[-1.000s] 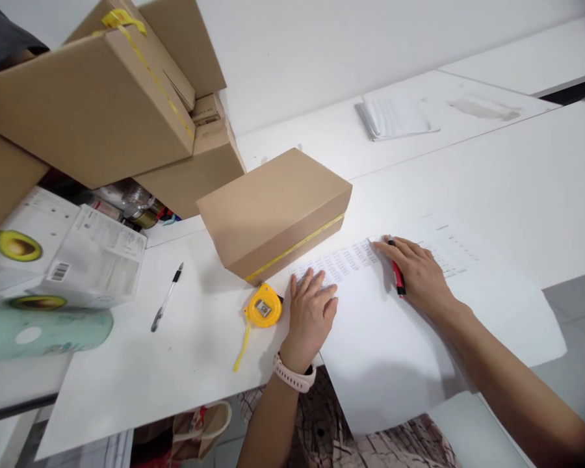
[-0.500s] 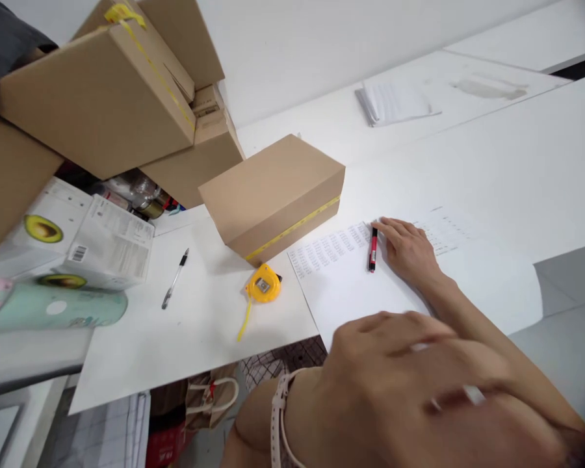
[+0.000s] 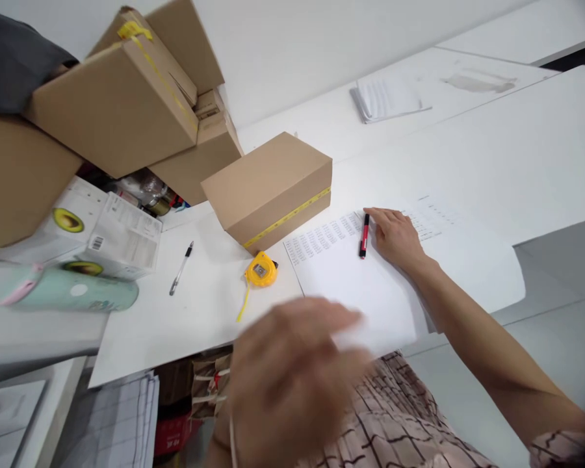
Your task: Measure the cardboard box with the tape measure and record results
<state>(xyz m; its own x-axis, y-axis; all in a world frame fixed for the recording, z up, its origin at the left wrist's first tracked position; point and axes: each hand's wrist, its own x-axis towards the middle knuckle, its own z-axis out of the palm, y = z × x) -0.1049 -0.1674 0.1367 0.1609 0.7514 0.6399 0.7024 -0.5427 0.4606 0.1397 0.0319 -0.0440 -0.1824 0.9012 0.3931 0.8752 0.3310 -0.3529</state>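
Note:
My left hand [image 3: 292,383] is raised close to the camera, over the front edge of the table. Motion smears its fingers, and I make out nothing held in it. My right hand [image 3: 396,235] lies flat on a printed sheet of paper [image 3: 361,292], fingers stretched out. Right beside its fingers is a red marker with black ends [image 3: 364,235], lying on the sheet. Left of the paper sits a yellow tape measure [image 3: 262,270], a short length of its tape out. Behind that stands a closed cardboard box [image 3: 273,188] with yellow tape along its side.
A black-capped pen [image 3: 181,268] lies on the white table at left, near a mint bottle [image 3: 88,290] and a white avocado-print carton [image 3: 121,234]. Larger cardboard boxes [image 3: 112,110] stack behind, a dark sleeve [image 3: 19,62] beside them. A paper stack [image 3: 390,99] lies farther back.
My left hand has moved left and its fingers have turned, uncovering more of the sheet and my checked clothing. My right hand stays on the paper by the marker. The view has shifted slightly.

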